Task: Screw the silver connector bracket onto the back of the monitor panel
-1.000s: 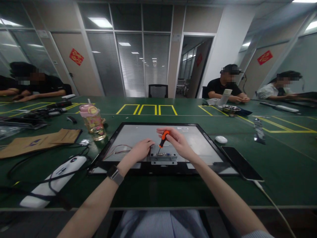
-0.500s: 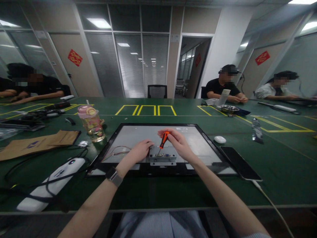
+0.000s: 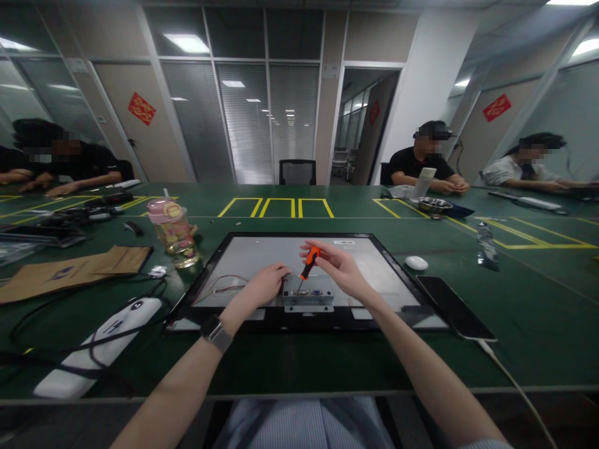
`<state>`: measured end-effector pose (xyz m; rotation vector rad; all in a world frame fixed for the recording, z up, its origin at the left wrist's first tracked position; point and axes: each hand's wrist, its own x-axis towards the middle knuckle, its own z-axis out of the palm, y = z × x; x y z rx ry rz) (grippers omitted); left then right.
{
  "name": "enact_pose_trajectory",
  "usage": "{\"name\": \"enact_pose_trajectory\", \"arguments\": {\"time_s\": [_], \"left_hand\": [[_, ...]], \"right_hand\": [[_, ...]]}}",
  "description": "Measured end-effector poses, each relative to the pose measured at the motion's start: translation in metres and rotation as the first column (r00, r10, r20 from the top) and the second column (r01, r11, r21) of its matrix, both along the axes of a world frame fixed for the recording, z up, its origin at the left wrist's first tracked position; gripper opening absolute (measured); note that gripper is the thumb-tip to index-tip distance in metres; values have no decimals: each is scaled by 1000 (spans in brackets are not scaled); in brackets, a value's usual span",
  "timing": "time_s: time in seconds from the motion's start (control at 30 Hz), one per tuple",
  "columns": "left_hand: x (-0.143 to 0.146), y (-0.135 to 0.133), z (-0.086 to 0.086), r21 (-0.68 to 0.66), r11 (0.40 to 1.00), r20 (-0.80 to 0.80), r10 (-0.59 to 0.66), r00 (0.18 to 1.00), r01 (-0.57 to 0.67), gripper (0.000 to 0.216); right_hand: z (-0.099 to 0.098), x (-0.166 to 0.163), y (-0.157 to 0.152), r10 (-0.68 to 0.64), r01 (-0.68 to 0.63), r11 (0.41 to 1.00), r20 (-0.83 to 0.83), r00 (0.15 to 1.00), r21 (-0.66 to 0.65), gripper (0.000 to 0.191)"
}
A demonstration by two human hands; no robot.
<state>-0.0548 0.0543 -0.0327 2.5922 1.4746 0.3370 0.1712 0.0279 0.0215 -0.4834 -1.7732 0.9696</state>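
Note:
My right hand [image 3: 345, 272] grips a screwdriver [image 3: 310, 262] by its orange and black handle, fingers partly extended around it. The shaft slants down to the left, its tip at a small circuit board with connectors on a metal bracket [image 3: 309, 301]. Whether the tip sits in a screw is too small to tell. At the bracket's left end, my left hand [image 3: 267, 285] has its fingers closed together against the edge. Under both hands a display panel [image 3: 374, 265] lies flat with its grey back up and a black frame around it. Thin wires [image 3: 219, 284] run across its left side.
Left of the panel stand a drink cup [image 3: 173, 234], a brown paper bag [image 3: 84, 268] and a white power bank-like device [image 3: 100, 346] with black cables. To the right lie a phone [image 3: 453, 305] on a cable and a white earbud case [image 3: 416, 263]. Other people sit across the table.
My right hand's fingers have shifted slightly and spread a little around the screwdriver handle. The left hand, bracket and panel stay in place.

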Motion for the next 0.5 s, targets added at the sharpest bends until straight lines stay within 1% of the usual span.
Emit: {"name": "enact_pose_trajectory", "arguments": {"time_s": [0.03, 0.07, 0.13, 0.2, 0.27, 0.4, 0.5], "left_hand": [[0, 0, 0, 0, 1000, -1, -1, 1000, 1, 44], [0, 0, 0, -1, 1000, -2, -2, 1000, 2, 44], [1, 0, 1, -4, 1000, -6, 0, 1000, 0, 44], [2, -1, 2, -4, 1000, -5, 3, 1000, -3, 43], [1, -2, 3, 1, 1000, -1, -4, 1000, 4, 43], [0, -2, 1, 14, 999, 2, -29, 1000, 29, 42], [-1, -1, -1, 21, 999, 3, -29, 1000, 29, 42]], "right_hand": [[0, 1, 1, 52, -53, 998, -10, 999, -38, 37], [0, 2, 1, 71, -72, 995, -20, 997, -62, 38], [-1, 1, 0, 34, -37, 997, -32, 999, -74, 36], [-1, -1, -2, -30, 29, 998, -24, 999, -58, 33], [0, -5, -6, -62, 62, 998, 1, 998, -25, 32], [1, -9, -13, -54, 53, 998, 41, 998, 27, 33], [1, -10, -14, -66, 64, 997, 38, 997, 51, 32]]}}
